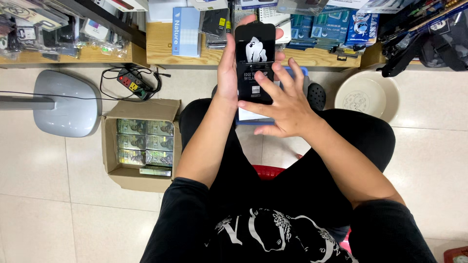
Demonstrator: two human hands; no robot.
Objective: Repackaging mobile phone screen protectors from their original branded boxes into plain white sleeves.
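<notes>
Black, flat packet [255, 61] is what your left hand [228, 73] is gripping upright by its edges, while your right hand's [287, 107] spread fingers [265, 83] are touching its front, holding nothing.

Flat black packet [255, 61], glossy film, smooth. Cardboard box [113, 146] at 9 o'clock of the lap: matt brown, rough edges; packs inside shiny foil. Shelf [161, 46] at 12: raw pale wood. Floor tiles [34, 165] glazed, smooth. Basin [387, 104] at 2: matt cream plastic.

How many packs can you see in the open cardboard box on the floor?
7 visible in the cardboard box: three rows of two packs, plus one more pack at the near edge. More may be hidden underneath.
</notes>
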